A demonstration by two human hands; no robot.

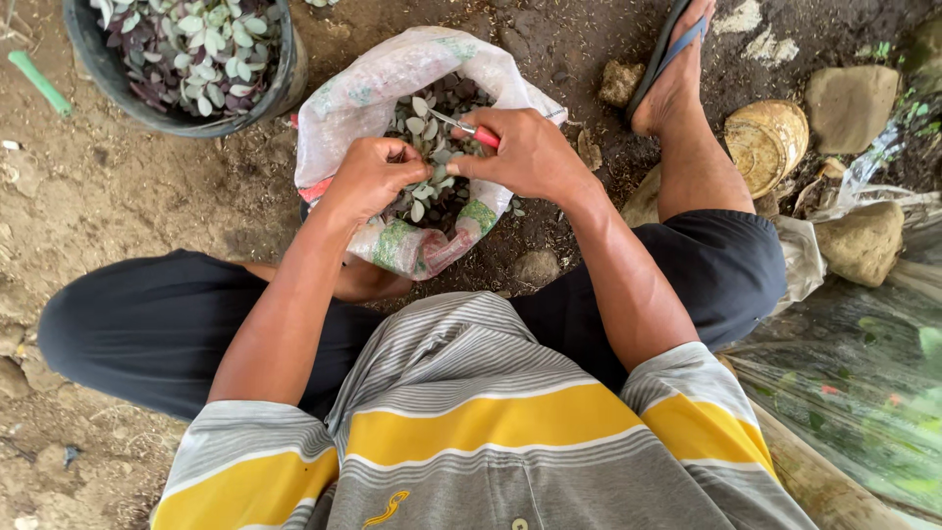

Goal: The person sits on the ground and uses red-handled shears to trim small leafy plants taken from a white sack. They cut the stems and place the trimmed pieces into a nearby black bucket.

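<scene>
An open white plastic sack with rolled-down rim stands on the dirt between my knees, filled with soil and small grey-green leafy cuttings. My left hand is closed around a sprig of those cuttings just above the sack's mouth. My right hand grips red-handled scissors, whose blades point left toward the sprig. Both hands nearly touch over the sack.
A black pot packed with the same leafy plants stands at upper left, a green stick beside it. Stones, a yellow bowl-like shell, and plastic sheeting lie to the right. My sandalled foot rests beyond the sack.
</scene>
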